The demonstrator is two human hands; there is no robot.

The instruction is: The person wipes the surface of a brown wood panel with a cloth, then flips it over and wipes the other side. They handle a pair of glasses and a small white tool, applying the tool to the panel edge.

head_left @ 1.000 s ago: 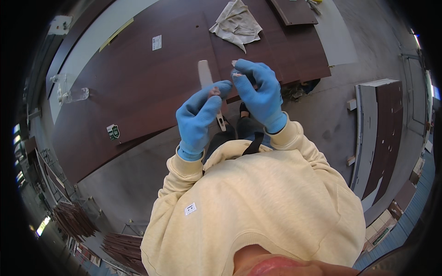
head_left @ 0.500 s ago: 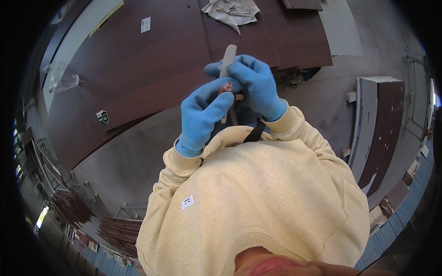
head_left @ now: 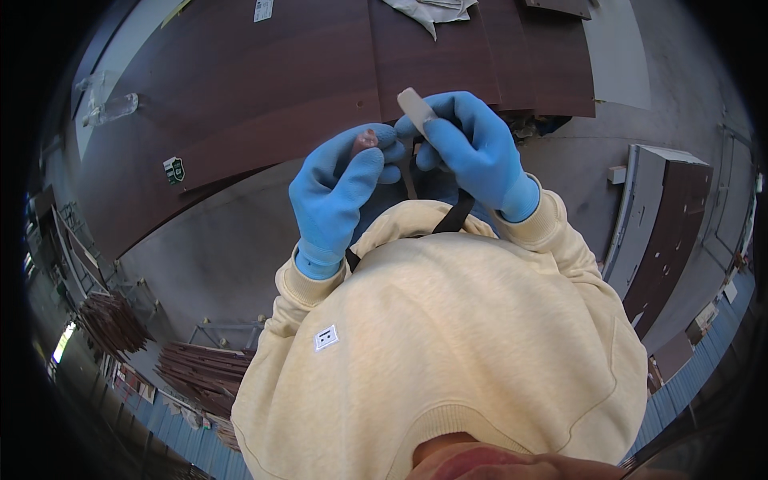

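My left hand [head_left: 332, 192], in a blue glove, pinches a small reddish-brown lump [head_left: 366, 140] between thumb and fingers; its kind is not clear. Beside it on the right, my right hand [head_left: 478, 156], gloved the same way, is closed on a flat, pale grey-beige strip [head_left: 415, 109] with a rounded end. The strip's far end sticks up past the fingers, and the rest is hidden in the grip. Both hands are in front of my chest, close together, at the near edge of a large dark brown panel [head_left: 264, 88].
Clear bottles [head_left: 116, 109] lie at the panel's left side, and a crumpled pale cloth [head_left: 432, 11] at its far edge. A green-and-white sticker [head_left: 174, 170] is on the panel. Stacked boards [head_left: 668, 228] stand on the right; brown strips [head_left: 204, 372] lie at lower left.
My hands have moved apart. The strip, which lay across my left fingers at the lump, is now clear of them and tilted the other way. The panel sits slightly higher in view.
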